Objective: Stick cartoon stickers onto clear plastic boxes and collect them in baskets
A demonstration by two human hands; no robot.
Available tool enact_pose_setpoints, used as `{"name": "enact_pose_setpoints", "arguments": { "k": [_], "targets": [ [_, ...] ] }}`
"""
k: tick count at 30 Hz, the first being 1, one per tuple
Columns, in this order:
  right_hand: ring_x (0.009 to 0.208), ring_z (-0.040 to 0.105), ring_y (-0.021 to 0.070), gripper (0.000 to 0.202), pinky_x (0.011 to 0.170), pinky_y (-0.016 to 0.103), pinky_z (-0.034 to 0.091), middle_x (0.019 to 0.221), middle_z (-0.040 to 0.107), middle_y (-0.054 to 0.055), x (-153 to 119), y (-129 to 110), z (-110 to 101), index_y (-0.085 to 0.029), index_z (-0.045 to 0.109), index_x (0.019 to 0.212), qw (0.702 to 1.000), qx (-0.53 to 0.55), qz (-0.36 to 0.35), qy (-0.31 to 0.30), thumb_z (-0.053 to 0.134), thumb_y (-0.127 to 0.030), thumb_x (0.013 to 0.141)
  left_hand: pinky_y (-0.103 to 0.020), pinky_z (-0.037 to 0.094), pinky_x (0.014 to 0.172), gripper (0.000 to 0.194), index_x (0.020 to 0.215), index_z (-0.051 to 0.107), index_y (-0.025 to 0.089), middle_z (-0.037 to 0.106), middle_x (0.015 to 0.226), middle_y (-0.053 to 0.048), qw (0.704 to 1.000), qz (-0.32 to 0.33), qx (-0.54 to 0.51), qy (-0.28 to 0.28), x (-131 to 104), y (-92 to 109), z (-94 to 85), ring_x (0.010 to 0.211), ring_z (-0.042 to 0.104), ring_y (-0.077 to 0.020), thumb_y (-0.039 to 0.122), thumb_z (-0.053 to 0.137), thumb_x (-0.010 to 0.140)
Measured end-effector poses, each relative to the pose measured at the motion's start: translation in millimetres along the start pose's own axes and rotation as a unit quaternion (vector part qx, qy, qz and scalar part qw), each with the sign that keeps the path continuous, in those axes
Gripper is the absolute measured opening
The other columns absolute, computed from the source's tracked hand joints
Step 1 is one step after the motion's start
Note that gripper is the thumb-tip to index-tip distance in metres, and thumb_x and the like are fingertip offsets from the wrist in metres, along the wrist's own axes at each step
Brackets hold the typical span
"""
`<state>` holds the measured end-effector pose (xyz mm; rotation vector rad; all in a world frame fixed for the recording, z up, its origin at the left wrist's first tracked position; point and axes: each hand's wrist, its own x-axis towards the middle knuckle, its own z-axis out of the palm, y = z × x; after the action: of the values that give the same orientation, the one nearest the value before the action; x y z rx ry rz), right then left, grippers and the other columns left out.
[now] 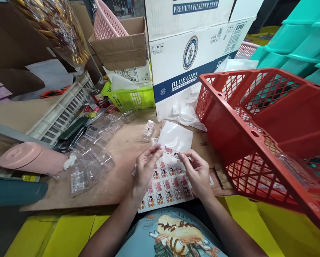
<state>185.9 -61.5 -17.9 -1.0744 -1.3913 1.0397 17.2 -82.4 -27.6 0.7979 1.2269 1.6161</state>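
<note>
Between both hands, a small clear sticker (173, 152) with pink print and a cartoon figure is held up by its ends. My left hand (147, 165) pinches its left end, and my right hand (196, 170) pinches the right end. Below them lies a sticker sheet (168, 185) with rows of pink lettering and cartoon figures. A white backing sheet (176, 136) rests just beyond the fingers, partly over the printed sheet. A small clear box (148, 130) bearing a similar sticker stands on the board behind my left hand.
Clear plastic boxes (91, 167) lie in a row at left, near a pink tumbler (34, 158). On the right stands a large red crate (216, 142) holding clear packages. White beer cartons (170, 53) and a lime green basket (133, 98) close off the back.
</note>
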Motion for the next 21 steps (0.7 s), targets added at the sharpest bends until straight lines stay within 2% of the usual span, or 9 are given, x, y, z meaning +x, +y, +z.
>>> {"name": "enact_pose_setpoints", "arguments": {
  "k": [2,3,5,7,9,12,14,18,21],
  "targets": [
    [0.072,0.049,0.0131,0.023,0.065,0.024,0.039,0.076,0.053,0.0,1,2,-11,-0.018,0.061,0.078,1.0,-0.012,0.004,0.028,0.063,-0.036,0.092,-0.037,0.047,0.101,0.044,0.128,0.063,0.023,0.065,0.12,-0.009,0.992,0.055,0.111,-0.009,-11,-4,-18.2,0.107,0.062,-0.0194,0.036,0.067,0.087],
    [0.072,0.049,0.013,0.022,0.065,0.024,0.039,0.076,0.053,0.0,1,2,-16,-0.018,0.061,0.08,0.999,-0.011,0.008,0.034,0.063,-0.037,0.091,-0.039,0.045,0.106,0.05,0.136,0.057,0.025,0.061,0.13,-0.01,0.975,0.086,0.197,-0.048,-19,-7,-26.4,0.117,0.059,-0.0217,0.038,0.064,0.088],
    [0.076,0.053,0.0137,0.019,0.068,0.024,0.042,0.083,0.058,0.001,1,1,-22,-0.019,0.063,0.088,0.999,0.007,0.022,0.033,0.064,-0.037,0.09,-0.046,0.033,0.116,0.062,0.146,0.045,0.025,0.048,0.147,-0.013,0.9,0.139,0.378,-0.169,-35,-16,-34.8,0.139,0.042,-0.0284,0.042,0.063,0.089],
    [0.083,0.058,0.0147,0.021,0.074,0.025,0.046,0.092,0.062,0.002,1,-1,-18,-0.021,0.063,0.102,0.998,0.031,0.034,0.031,0.066,-0.037,0.089,-0.053,0.02,0.121,0.075,0.153,0.032,0.022,0.031,0.159,-0.015,0.801,0.172,0.505,-0.272,-43,-29,-28.1,0.15,0.019,-0.0328,0.047,0.062,0.088],
    [0.088,0.061,0.0153,0.031,0.079,0.026,0.049,0.096,0.063,0.002,0,-5,-7,-0.024,0.06,0.115,0.998,0.046,0.032,0.019,0.068,-0.036,0.087,-0.055,0.013,0.122,0.079,0.155,0.024,0.018,0.016,0.164,-0.016,0.74,0.195,0.569,-0.302,-35,-42,-10.6,0.153,0.002,-0.0319,0.049,0.056,0.091],
    [0.086,0.063,0.0148,0.041,0.078,0.026,0.051,0.095,0.064,0.002,-3,-13,10,-0.026,0.055,0.124,0.997,0.062,0.023,-0.032,0.069,-0.036,0.087,-0.055,0.013,0.122,0.078,0.154,0.025,0.014,0.014,0.164,-0.019,0.735,0.206,0.59,-0.265,-5,-47,9.0,0.152,-0.007,-0.0304,0.054,0.05,0.092],
    [0.086,0.063,0.0147,0.045,0.076,0.025,0.051,0.096,0.065,0.002,-4,-15,10,-0.027,0.054,0.128,0.997,0.056,0.016,-0.053,0.069,-0.035,0.087,-0.053,0.018,0.122,0.075,0.152,0.031,0.012,0.021,0.162,-0.019,0.74,0.233,0.581,-0.244,7,-34,4.5,0.153,-0.004,-0.0303,0.054,0.049,0.092],
    [0.09,0.064,0.016,0.05,0.083,0.027,0.05,0.098,0.066,0.002,-5,-11,-14,-0.028,0.053,0.131,1.0,0.013,0.018,-0.002,0.072,-0.037,0.085,-0.053,0.024,0.12,0.062,0.145,0.043,0.015,0.037,0.155,-0.019,0.714,0.279,0.621,-0.16,2,25,-50.9,0.151,0.016,-0.0325,0.048,0.052,0.093],
    [0.089,0.065,0.0171,0.049,0.086,0.031,0.05,0.098,0.067,0.002,-5,-8,-20,-0.028,0.054,0.13,0.999,-0.001,0.037,0.023,0.071,-0.038,0.085,-0.063,0.022,0.116,0.073,0.144,0.041,0.01,0.042,0.147,-0.024,0.645,0.194,0.737,-0.056,6,71,-106.8,0.144,0.026,-0.0431,0.044,0.066,0.085]
  ]
}}
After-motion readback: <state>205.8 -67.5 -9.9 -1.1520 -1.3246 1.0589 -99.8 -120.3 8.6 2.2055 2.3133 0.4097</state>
